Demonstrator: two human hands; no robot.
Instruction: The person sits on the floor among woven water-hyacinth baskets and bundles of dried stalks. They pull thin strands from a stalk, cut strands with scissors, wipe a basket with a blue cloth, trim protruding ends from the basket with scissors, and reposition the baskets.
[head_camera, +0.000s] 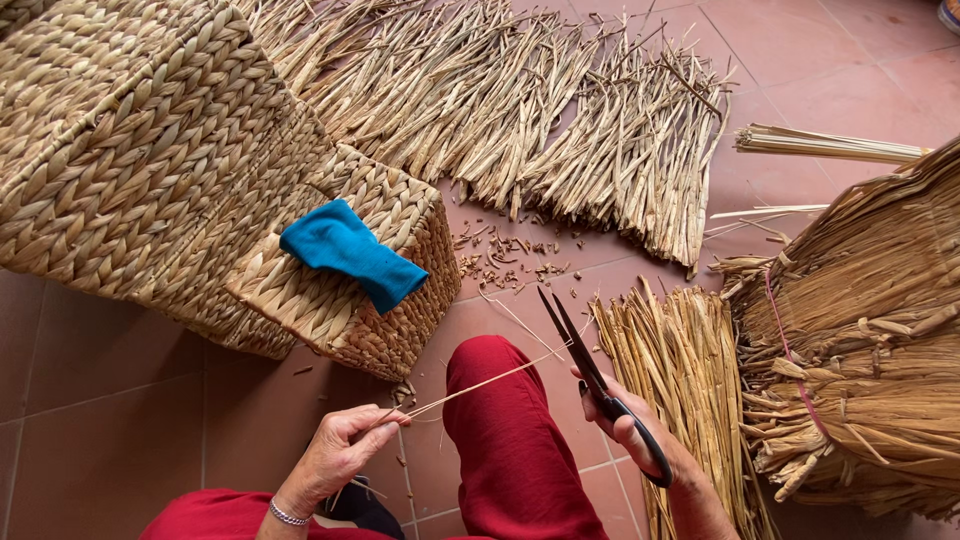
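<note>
1. Thin pale dried reed strand (480, 382) stretched over the red-trousered knee (500, 430), pinched in the left hand (340, 455).
2. Right hand (640, 440) is closed around black-handled scissors (590, 375), blades apart right at the strand, maybe touching, hard to tell.
3. Risk: slack strand could slip and get cut crooked.
4. Woven straw basket (350, 290) with blue cloth (350, 252) behind, cut reed bundles (680, 370) on the tiled floor (100, 440).

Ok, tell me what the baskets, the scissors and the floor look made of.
Baskets: braided dried plant fibre, matte tan, plaits visible. Scissors in the right hand: dark metal blades, black loop handle, possibly coated. Floor: reddish, likely clay tiles, grout lines showing.
</note>
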